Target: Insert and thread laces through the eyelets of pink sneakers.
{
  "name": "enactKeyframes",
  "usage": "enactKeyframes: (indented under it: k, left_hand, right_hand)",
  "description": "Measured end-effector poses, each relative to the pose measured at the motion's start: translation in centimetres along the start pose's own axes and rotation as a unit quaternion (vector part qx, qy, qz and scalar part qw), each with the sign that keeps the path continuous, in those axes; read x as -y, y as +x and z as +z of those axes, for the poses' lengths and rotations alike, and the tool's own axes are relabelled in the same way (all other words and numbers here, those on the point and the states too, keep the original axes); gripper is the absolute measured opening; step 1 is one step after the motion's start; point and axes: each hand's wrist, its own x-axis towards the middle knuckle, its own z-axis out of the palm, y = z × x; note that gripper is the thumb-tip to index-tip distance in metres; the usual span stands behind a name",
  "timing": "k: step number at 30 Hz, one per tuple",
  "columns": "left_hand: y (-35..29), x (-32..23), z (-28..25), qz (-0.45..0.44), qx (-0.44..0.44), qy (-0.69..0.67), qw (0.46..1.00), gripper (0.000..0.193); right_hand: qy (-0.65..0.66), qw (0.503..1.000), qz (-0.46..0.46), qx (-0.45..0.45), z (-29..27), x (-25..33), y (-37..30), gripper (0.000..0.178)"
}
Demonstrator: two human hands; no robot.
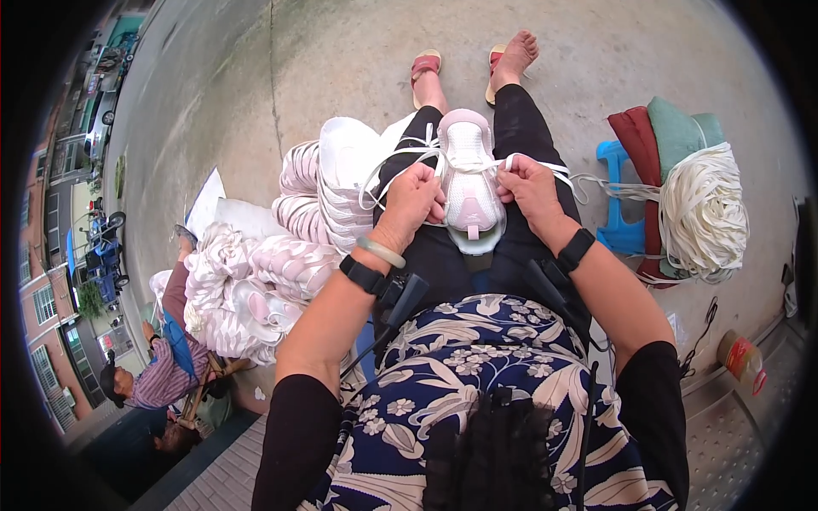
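Observation:
A pink-and-white shoe upper (467,200) rests on my lap between my thighs, with its heel loop toward me. White shoelace (545,165) runs across it and trails in loose loops on both sides. My left hand (414,200) is closed at the upper's left edge, pinching the lace; the exact spot is partly hidden by the fingers. On the opposite edge, my right hand (527,192) pinches the lace between thumb and forefinger, close to the upper. Both wrists wear black bands.
To my left lie stacked pink-and-white uppers (302,192) and a heap of more (247,277). At right, a blue stool (620,234) bears folded red and green cloth (676,128) and a thick bundle of white laces (703,213). Another person (175,366) sits at far left.

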Motion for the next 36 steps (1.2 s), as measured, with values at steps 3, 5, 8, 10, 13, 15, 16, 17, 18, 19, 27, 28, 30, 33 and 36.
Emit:
enactKeyframes:
  k: [3, 5, 8, 10, 13, 15, 16, 17, 18, 19, 27, 28, 30, 33, 36]
  left_hand:
    - [0.1, 0.6, 0.2, 0.063, -0.007, 0.03, 0.998, 0.007]
    - [0.2, 0.8, 0.2, 0.106, -0.009, 0.031, 0.994, 0.008]
    - [0.3, 0.9, 0.1, 0.074, -0.021, -0.028, 0.997, 0.008]
    - [0.2, 0.9, 0.1, 0.045, -0.034, -0.077, 0.995, 0.009]
    - [0.3, 1.1, 0.2, 0.067, -0.039, -0.104, 0.991, 0.01]
    - [0.5, 1.3, 0.4, 0.076, -0.044, -0.119, 0.989, 0.011]
    - [0.7, 1.3, 0.4, 0.09, -0.048, -0.133, 0.986, 0.012]
    - [0.8, 1.4, 0.4, 0.09, -0.051, -0.134, 0.986, 0.012]
    - [0.9, 1.4, 0.4, 0.088, -0.046, -0.127, 0.987, 0.011]
    - [1.0, 1.4, 0.4, 0.085, -0.041, -0.12, 0.988, 0.011]
    - [1.0, 0.9, 0.9, 0.053, -0.079, 0.034, 0.995, 0.01]
    - [1.1, 0.8, 0.9, 0.052, -0.086, 0.034, 0.994, 0.01]
    - [1.3, 0.6, 1.0, 0.052, -0.092, 0.035, 0.994, 0.01]
    - [1.5, 0.4, 1.0, 0.045, -0.096, 0.049, 0.993, 0.011]
    - [1.5, 0.4, 0.9, 0.042, -0.091, 0.062, 0.993, 0.011]
  right_hand:
    - [0.002, 1.0, 0.006, -0.01, 0.6, 0.6, 0.4, 0.003]
    - [-0.008, 1.0, 0.009, -0.023, 0.7, 0.6, 0.6, 0.005]
    - [-0.012, 1.0, -0.012, -0.016, 0.8, 0.2, 0.8, 0.006]
    - [-0.014, 1.0, -0.01, -0.022, 0.8, -0.2, 1.0, 0.007]
    - [-0.081, 0.995, -0.055, -0.029, 1.1, -0.7, 1.4, 0.009]
    - [-0.145, 0.984, -0.099, -0.032, 1.3, -1.0, 1.6, 0.01]
    - [-0.196, 0.97, -0.136, -0.042, 1.4, -1.2, 1.7, 0.01]
    - [-0.249, 0.954, -0.162, -0.049, 1.5, -1.4, 1.8, 0.01]
    - [-0.245, 0.953, -0.173, -0.047, 1.5, -1.5, 1.8, 0.01]
    - [-0.259, 0.95, -0.167, -0.049, 1.4, -1.6, 1.9, 0.01]
    - [-0.219, 0.968, -0.116, -0.03, 0.8, -1.9, 2.0, 0.01]
    - [-0.21, 0.971, -0.11, -0.028, 0.8, -1.9, 2.0, 0.01]
    - [-0.204, 0.973, -0.107, -0.024, 0.8, -1.9, 2.0, 0.009]
    - [-0.189, 0.977, -0.094, -0.018, 0.8, -1.6, 2.0, 0.008]
    - [-0.185, 0.979, -0.08, -0.01, 0.8, -1.3, 2.0, 0.007]
